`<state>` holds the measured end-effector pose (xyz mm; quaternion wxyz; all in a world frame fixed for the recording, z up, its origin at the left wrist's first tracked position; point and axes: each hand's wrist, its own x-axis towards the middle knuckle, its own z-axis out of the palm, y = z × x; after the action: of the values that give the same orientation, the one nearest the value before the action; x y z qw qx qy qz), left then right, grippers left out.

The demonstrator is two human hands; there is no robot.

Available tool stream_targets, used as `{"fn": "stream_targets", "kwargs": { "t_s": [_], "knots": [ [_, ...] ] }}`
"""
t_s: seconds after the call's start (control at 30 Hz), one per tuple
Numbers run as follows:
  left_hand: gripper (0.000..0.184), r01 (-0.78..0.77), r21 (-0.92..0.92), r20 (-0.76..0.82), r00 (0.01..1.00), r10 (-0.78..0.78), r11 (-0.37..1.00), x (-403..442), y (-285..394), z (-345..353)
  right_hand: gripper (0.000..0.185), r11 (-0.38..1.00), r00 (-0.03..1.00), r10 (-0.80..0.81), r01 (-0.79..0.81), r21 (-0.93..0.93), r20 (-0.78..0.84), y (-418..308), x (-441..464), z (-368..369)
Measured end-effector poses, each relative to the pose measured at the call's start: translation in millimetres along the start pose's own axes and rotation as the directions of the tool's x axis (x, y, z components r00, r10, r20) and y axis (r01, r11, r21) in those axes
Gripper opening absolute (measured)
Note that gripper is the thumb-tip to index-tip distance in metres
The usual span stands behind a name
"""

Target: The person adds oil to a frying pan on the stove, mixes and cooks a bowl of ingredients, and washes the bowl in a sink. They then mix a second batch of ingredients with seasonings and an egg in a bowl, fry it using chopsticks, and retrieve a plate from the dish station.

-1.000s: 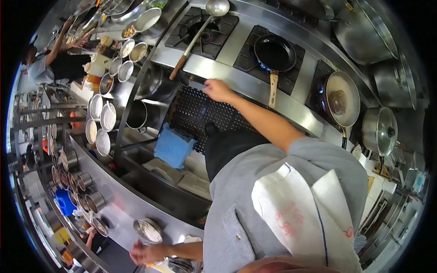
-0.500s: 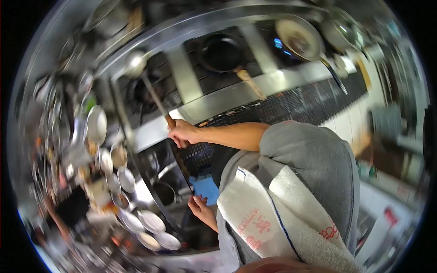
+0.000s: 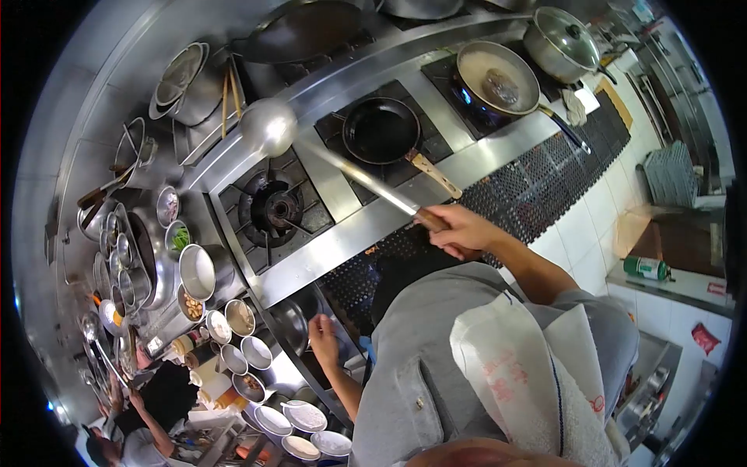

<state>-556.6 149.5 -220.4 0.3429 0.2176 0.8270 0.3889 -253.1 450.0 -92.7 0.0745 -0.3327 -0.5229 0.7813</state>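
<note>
My right hand (image 3: 465, 233) is closed around the wooden end of a long-handled ladle (image 3: 269, 127), whose upturned metal bowl hangs over the stove above the left burner. My left hand (image 3: 323, 339) is low in front of me, fingers apart, with nothing in it, near a dark pot (image 3: 292, 321) below the counter. A black frying pan (image 3: 380, 131) with a light handle sits on the middle burner. On the right burner, over a blue flame, a pan (image 3: 498, 78) holds pale liquid and a dark round lump.
A lidded pot (image 3: 562, 45) stands behind the right pan. Several metal bowls of ingredients (image 3: 257, 352) are at the left. A co-worker (image 3: 148, 424) stands at the lower left. Perforated black mat (image 3: 545, 171) covers the floor by the stove.
The view has swung round. My right hand, empty a second ago, took hold of the ladle and lifted it rightward off the left burner. My left hand came away from the bowl by the far counter.
</note>
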Motion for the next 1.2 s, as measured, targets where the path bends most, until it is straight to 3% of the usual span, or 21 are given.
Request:
{"fn": "stream_targets", "kwargs": {
  "t_s": [0.07,0.1,0.17,0.23,0.3,0.33,0.4,0.43,0.53,0.6,0.67,0.77,0.8,0.87,1.07,1.2],
  "knots": [
    [0.035,0.065,-0.078,0.063,0.996,-0.06,0.995,-9,-10,18,0.038,0.996,0.994,-0.042,0.05,0.076,-0.101,-30,-14,-11],
    [0.035,0.076,-0.093,0.051,0.996,-0.071,0.993,-15,-3,25,0.033,0.993,0.981,-0.117,0.119,0.005,-0.155,-51,-13,-16],
    [0.037,0.092,-0.068,0.051,0.995,-0.089,0.993,-28,14,37,0.035,0.961,0.96,-0.168,0.11,-0.253,-0.223,-79,10,-48],
    [0.037,0.097,-0.12,0.012,0.995,-0.097,0.988,-32,9,47,0.037,0.919,0.917,-0.215,0.074,-0.386,-0.337,-110,43,-75],
    [0.038,0.08,-0.164,-0.035,0.996,-0.087,0.983,-40,13,51,0.023,0.801,0.874,-0.373,0.134,-0.583,-0.312,-141,71,-89],
    [0.038,0.071,-0.254,-0.097,0.99,-0.098,0.965,-45,7,57,0.023,0.794,0.876,-0.38,0.143,-0.592,-0.299,-153,84,-96],
    [0.036,0.122,-0.29,-0.152,0.973,-0.172,0.949,-61,3,58,0.018,0.668,0.871,-0.328,-0.059,-0.742,-0.365,-170,100,-106],
    [0.036,0.121,-0.298,-0.159,0.972,-0.174,0.947,-69,-7,61,0.018,0.663,0.874,-0.332,-0.053,-0.747,-0.356,-177,100,-106],
    [0.036,0.199,-0.37,-0.217,0.931,-0.293,0.907,-94,-26,76,0.012,0.695,0.9,-0.244,-0.098,-0.712,-0.362,-191,104,-115],
    [0.039,0.269,-0.364,-0.273,0.885,-0.378,0.892,-113,-29,87,0.01,0.855,0.925,-0.211,0.018,-0.518,-0.317,-191,117,-131],
    [0.042,0.285,-0.379,-0.284,0.87,-0.404,0.881,-124,-40,98,0.008,0.887,0.947,-0.196,0.06,-0.458,-0.254,-202,121,-144],
    [0.045,0.286,-0.415,-0.317,0.844,-0.432,0.864,-137,-42,112,0.005,0.992,0.997,-0.012,0.022,0.125,-0.08,-221,124,-161],
    [0.045,0.284,-0.426,-0.324,0.839,-0.437,0.859,-140,-41,118,0.007,0.974,0.998,-0.048,0.04,0.222,0.032,-224,125,-169],
    [0.045,0.261,-0.429,-0.355,0.832,-0.427,0.865,-147,-40,129,0.008,0.951,0.995,-0.033,0.001,0.31,0.098,-232,124,-180],
    [0.044,0.255,-0.517,-0.33,0.822,-0.465,0.817,-166,-39,163,0.01,0.987,0.995,-0.075,0.065,0.146,0.062,-246,108,-187],
    [0.044,0.258,-0.514,-0.34,0.814,-0.471,0.818,-175,-26,180,0.01,0.975,0.99,-0.075,0.048,0.219,0.115,-256,99,-201]
  ]
}}
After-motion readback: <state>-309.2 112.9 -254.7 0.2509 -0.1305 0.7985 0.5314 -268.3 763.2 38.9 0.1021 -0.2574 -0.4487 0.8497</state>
